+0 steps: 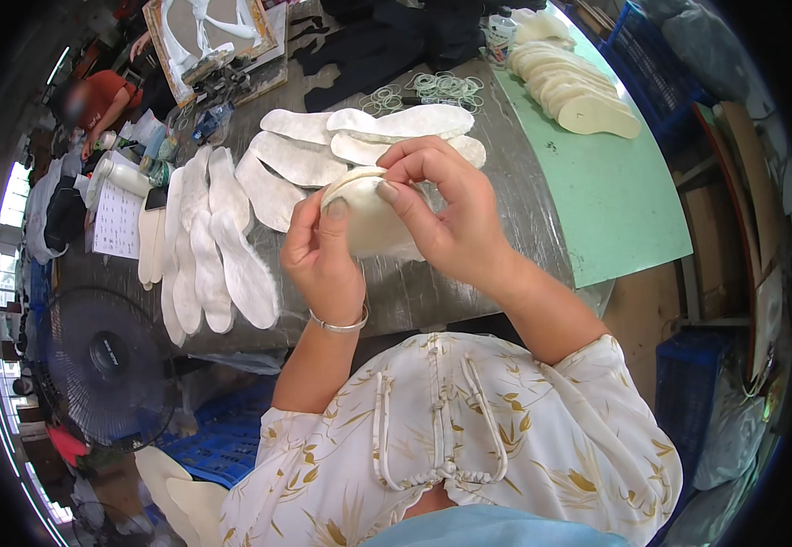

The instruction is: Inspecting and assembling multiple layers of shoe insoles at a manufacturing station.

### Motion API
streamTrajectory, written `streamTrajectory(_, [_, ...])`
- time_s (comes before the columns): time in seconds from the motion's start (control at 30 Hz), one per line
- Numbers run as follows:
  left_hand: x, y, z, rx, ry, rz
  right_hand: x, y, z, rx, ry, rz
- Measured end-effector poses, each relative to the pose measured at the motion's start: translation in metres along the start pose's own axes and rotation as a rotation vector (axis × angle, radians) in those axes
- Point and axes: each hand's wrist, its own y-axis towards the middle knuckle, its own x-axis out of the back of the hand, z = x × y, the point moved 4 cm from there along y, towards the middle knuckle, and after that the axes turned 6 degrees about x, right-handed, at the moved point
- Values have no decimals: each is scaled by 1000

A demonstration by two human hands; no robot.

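Both my hands pinch the upper edge of a cream-coloured insole (376, 226), raised above the near part of the table. Its edge shows more than one layer. My left hand (325, 239), with a bangle on the wrist, grips the left side between thumb and fingers. On the right side, my right hand (446, 205) pinches the rim with thumb and forefinger. Just beyond lie several fuzzy white insoles (295, 159), partly hidden behind my hands. More white insoles (222, 246) overlap in a group to the left.
Smooth cream insoles (587, 91) lie in a fanned row on a green sheet (628, 205) at right. Rubber bands (446, 88) and black cloth (387, 41) are at the back. A black fan (108, 360) stands at lower left. A person in red (108, 98) is at far left.
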Motion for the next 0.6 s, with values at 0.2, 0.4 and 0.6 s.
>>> streamTrajectory(0.2, [2,-2,0,-18,35,38,1,2,3,32,-63,-18])
streamTrajectory(0.4, [1,-2,6,-33,104,41,1,-4,-2,215,-280,-115])
streamTrajectory(0.6, [-10,2,-3,131,-47,182,0,-6,3,203,-396,-53])
